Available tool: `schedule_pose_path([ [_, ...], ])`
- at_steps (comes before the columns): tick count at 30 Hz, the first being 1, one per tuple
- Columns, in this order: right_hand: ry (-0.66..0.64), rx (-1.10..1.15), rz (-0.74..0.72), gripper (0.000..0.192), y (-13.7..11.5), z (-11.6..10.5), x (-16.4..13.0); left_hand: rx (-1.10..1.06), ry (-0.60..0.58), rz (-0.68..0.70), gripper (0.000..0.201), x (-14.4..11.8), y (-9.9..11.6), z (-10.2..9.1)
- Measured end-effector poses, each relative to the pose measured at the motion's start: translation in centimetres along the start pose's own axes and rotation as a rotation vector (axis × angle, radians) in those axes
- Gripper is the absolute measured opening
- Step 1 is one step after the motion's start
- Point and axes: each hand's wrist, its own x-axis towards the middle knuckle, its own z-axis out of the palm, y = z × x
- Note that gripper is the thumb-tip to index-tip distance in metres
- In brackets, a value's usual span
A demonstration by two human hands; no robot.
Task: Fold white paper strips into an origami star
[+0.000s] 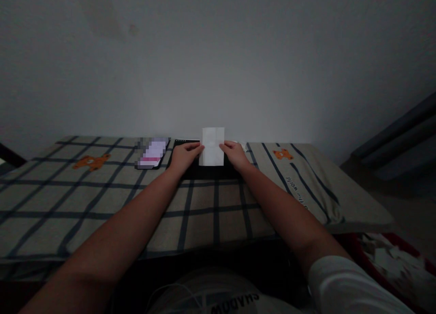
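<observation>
A small white folded sheet of paper [212, 146] stands upright over a black notebook [204, 171] at the far middle of the table. My left hand [185, 155] pinches the paper's left edge. My right hand [234, 154] pinches its right edge. Crease lines cross the paper. Both forearms stretch out across the checked cloth toward it.
A phone [152, 153] with a lit screen lies just left of the notebook. The table wears a beige cloth with dark checks and orange bear prints [91, 161]. A bare wall rises behind. At the lower right, a red container [391, 259] holds paper scraps.
</observation>
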Motion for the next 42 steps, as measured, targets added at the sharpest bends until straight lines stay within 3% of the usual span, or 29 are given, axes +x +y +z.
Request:
schedule_pose_path([
  [4, 0.031, 0.002, 0.001, 0.025, 1.2, -0.6, 0.7, 0.124, 0.065, 0.018, 0.028, 0.4, -0.1, -0.6],
  [9, 0.094, -0.016, 0.025, 0.025, 1.4, -1.9, 1.3, 0.189, 0.016, 0.100, 0.033, 1.1, -0.3, -1.4],
  [11, 0.064, -0.064, 0.026, 0.025, 1.2, -2.3, 1.4, 0.192, 0.002, 0.127, 0.035, 1.3, -0.4, -1.5],
  [14, 0.028, -0.043, 0.045, 0.024, 1.1, -2.6, 1.6, 0.118, -0.006, 0.122, 0.034, 1.5, -0.5, -1.5],
  [20, -0.005, 0.285, 0.148, 0.029, 1.6, -2.7, 1.8, -0.174, -0.075, 0.056, 0.030, 1.3, -0.4, -1.2],
  [25, -0.011, 0.343, 0.218, 0.017, 1.3, -2.7, 1.6, -0.245, -0.108, -0.092, 0.031, 1.2, 0.1, -1.2],
  [31, -0.032, 0.427, 0.265, 0.019, 1.1, -3.0, 1.7, -0.384, -0.263, -0.160, 0.031, 0.9, 0.8, -1.1],
  [36, -0.037, 0.325, 0.259, 0.018, 0.9, -2.8, 1.6, -0.256, -0.165, -0.127, 0.035, 1.1, 0.0, -1.0],
  [42, -0.046, 0.316, 0.288, 0.024, 1.4, -2.8, 1.7, -0.294, -0.172, -0.112, 0.046, 1.4, -0.7, -1.0],
])
